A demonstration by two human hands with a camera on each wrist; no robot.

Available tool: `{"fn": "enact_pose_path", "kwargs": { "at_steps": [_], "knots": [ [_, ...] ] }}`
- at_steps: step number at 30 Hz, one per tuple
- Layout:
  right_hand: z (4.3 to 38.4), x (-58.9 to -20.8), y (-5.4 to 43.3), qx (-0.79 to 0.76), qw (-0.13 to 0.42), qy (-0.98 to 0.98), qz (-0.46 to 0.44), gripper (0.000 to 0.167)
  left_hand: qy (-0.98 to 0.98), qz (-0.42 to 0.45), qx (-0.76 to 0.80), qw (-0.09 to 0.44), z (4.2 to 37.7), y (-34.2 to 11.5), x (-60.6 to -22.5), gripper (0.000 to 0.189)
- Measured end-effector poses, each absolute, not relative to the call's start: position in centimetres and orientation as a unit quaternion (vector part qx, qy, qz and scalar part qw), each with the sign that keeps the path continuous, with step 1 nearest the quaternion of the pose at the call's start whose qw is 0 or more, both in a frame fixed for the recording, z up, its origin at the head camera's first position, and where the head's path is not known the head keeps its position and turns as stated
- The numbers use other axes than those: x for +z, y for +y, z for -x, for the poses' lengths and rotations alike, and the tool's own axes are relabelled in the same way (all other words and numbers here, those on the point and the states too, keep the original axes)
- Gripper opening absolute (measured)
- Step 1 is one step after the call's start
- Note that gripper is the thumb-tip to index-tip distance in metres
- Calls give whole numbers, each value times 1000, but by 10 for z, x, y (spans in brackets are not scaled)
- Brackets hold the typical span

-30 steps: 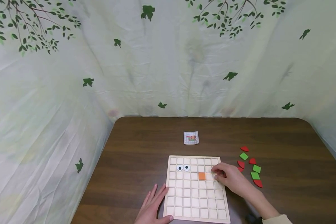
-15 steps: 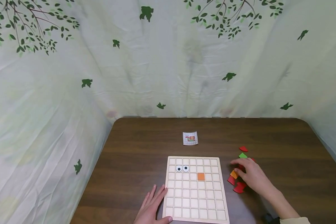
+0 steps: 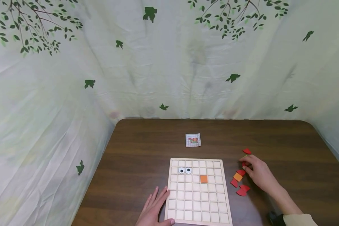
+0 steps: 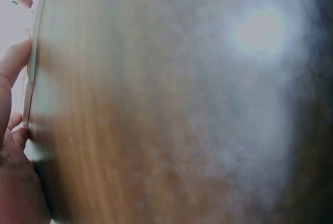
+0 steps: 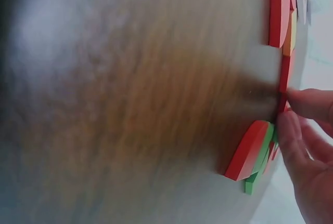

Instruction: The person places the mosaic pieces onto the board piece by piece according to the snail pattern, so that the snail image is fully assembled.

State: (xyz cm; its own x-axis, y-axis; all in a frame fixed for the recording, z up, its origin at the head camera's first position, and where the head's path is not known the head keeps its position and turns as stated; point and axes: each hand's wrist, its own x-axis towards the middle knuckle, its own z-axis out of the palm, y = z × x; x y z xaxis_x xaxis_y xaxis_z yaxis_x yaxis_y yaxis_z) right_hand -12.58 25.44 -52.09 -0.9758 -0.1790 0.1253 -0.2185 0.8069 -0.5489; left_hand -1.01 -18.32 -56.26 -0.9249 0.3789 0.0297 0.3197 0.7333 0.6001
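A pale gridded board (image 3: 197, 196) lies on the table, bearing two round eye pieces (image 3: 185, 170) and one orange square (image 3: 204, 179). My left hand (image 3: 153, 208) rests along the board's left edge, fingers spread and straight, thumb at the lower corner. To the right of the board, my right hand (image 3: 258, 172) is among loose colored pieces. Its thumb and finger pinch a small red piece (image 5: 283, 102), seen between the fingertips in the right wrist view. Green pieces (image 5: 263, 154) and a red curved piece (image 5: 247, 151) lie just beside the thumb; in the head view the hand mostly hides the green ones.
A small printed picture card (image 3: 193, 140) lies beyond the board. Nearer than the right fingertips are an orange piece (image 3: 238, 177) and several red pieces (image 3: 241, 191); another red piece (image 3: 247, 151) lies farther back. A white curtain with leaf prints hangs behind the table (image 3: 147, 135).
My right hand has left the board's right edge and moved right to the loose pieces, then slightly farther back among them. The left hand has stayed at the board.
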Motion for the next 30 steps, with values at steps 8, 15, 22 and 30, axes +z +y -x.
{"fn": "enact_pose_path", "kwargs": {
  "at_steps": [8,15,22,30],
  "knots": [
    [129,-523,260,286,29,-953,-95,31,925,-178,327,76,11,-183,-562,87],
    [129,-522,259,270,24,-958,-91,18,929,-188,314,58,10,-184,-563,88],
    [128,-522,258,268,30,-958,-99,13,930,-188,310,55,11,-181,-563,89],
    [126,-520,259,285,-5,-952,-113,23,930,-181,312,62,11,-182,-562,89]
  ]
}}
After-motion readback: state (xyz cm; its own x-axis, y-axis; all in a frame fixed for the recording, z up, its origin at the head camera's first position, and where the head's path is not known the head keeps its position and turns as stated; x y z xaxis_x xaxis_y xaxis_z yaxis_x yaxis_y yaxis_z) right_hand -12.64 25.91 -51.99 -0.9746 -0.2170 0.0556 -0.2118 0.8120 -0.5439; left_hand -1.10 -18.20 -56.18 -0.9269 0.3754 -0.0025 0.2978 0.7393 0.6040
